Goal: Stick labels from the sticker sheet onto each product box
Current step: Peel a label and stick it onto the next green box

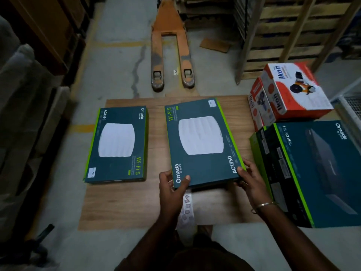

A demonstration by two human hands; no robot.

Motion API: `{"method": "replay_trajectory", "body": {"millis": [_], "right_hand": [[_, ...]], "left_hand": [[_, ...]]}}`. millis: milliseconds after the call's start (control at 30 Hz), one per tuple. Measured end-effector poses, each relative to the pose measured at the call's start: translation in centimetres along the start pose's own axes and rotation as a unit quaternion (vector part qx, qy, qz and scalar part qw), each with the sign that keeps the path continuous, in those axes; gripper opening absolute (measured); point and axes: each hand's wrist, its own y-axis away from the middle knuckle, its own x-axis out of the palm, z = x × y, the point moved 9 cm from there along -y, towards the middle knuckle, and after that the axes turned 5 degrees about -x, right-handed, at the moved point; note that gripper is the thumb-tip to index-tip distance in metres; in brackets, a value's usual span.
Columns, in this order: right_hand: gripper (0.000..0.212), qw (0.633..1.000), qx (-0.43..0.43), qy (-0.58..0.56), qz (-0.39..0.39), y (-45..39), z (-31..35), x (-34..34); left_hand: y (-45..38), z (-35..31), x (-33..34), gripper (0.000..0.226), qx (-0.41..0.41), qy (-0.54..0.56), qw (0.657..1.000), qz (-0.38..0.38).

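Holding the middle Omada box (201, 141) by its near corners: left hand (172, 190) at the near-left corner, thumb curled over the top face beside the brand name, fingers under; right hand (250, 178) at the near-right corner, thumb on top by the "AC1350" print, fingers wrapped beneath. Both clamped on the box, near edge lifted slightly off the table (127, 208), long axis running away from the body and tilted a little to the right. Lying just below that raised edge, partly hidden behind the left wrist: the sticker sheet (187, 210), a narrow strip pointing back toward the body, nearer the left hand. Judging by this, must set the box down and free one hand before peeling anything. Showing at the far-right corner of the held box: a small white label (212, 103). Resting flat to the left, well apart: a second Omada box (117, 143) with its own white label (91, 172) at its near-left corner. Stacked at right: a larger Omada carton (312, 169), then red Ikon boxes (293, 90) behind. Parked beyond the table: an orange pallet jack (172, 47).
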Motion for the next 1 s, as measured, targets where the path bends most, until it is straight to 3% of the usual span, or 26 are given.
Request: {"method": "replay_trajectory", "body": {"millis": [33,133,200,467,633,767,1000], "right_hand": [[0.054,1.0,0.006,-0.003,-0.004,-0.2,-0.5,-0.7],[0.025,0.999,0.025,-0.023,-0.018,-1.0,-2.7,-2.5],[0.026,0.998,0.05,-0.013,-0.027,-1.6,-4.5,-3.5],[0.04,0.99,0.06,0.117,-0.056,-3.8,-8.1,-5.4],[0.067,0.975,0.021,0.22,-0.032,-4.9,-8.6,-5.6],[0.073,0.962,0.022,0.271,0.002,-4.3,-9.3,-5.1],[0.085,0.958,0.007,0.286,0.022,-4.8,-9.0,-4.6]], "left_hand": [[-0.1,0.3,0.8,0.043,-0.011,-0.003,1.0,0.01],[-1.0,1.5,2.9,0.045,-0.033,-0.026,0.999,0.033],[-1.5,2.5,3.9,0.047,-0.045,-0.05,0.997,0.043],[-1.2,6.7,5.9,0.057,-0.048,-0.141,0.986,0.07],[-0.6,8.0,4.6,0.068,-0.041,-0.226,0.972,0.045],[-0.5,7.5,4.0,0.064,-0.028,-0.273,0.96,0.055],[-3.0,6.3,1.9,0.066,0.026,-0.335,0.941,0.045]]}}
